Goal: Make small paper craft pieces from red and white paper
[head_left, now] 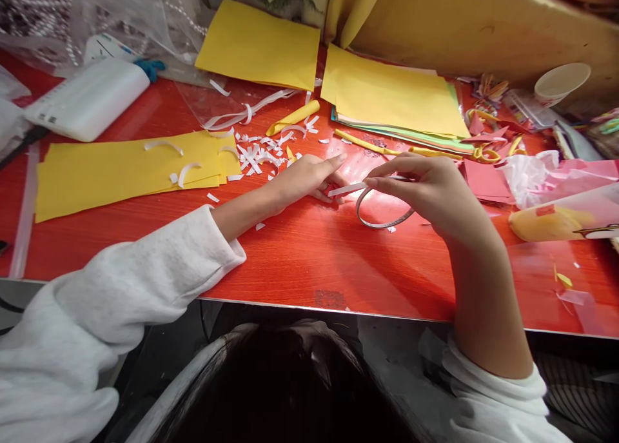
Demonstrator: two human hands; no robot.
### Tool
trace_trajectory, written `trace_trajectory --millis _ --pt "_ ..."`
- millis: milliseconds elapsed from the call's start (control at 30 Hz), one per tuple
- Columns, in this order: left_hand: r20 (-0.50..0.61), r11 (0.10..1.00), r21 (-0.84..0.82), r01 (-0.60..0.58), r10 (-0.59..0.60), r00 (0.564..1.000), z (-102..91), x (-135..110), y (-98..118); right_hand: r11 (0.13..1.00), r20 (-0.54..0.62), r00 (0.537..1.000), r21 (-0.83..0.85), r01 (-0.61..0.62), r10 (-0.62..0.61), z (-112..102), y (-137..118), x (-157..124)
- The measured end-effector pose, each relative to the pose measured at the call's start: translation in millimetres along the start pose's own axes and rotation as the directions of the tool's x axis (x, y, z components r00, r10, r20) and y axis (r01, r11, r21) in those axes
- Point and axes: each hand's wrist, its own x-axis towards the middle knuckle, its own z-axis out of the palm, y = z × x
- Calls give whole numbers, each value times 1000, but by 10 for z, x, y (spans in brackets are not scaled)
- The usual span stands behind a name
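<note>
My right hand [428,188] pinches a long white paper strip [382,224] that curls in a loop below the fingers, above the red table [309,256]. One end of the strip reaches left to my left hand [309,177], which lies low on the table with fingers curled around a small red piece [333,189]. Both sleeves are white.
Yellow paper sheets lie at the left [126,172], back middle [261,43] and back right [391,95]. White paper scraps [256,153] are scattered behind my left hand. A white box [91,98], a paper cup [561,82], pink paper [488,182] and plastic wrap [532,178] surround the area.
</note>
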Motion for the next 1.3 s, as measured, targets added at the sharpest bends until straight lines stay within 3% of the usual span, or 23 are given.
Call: trace_trajectory --millis 767,1300 --pt "5 999 37 -23 23 1000 -3 10 -27 998 -13 999 -48 30 -30 13 51 14" --pt "89 989 133 -67 55 994 -84 5 -22 995 -47 998 -96 23 -28 11 67 22"
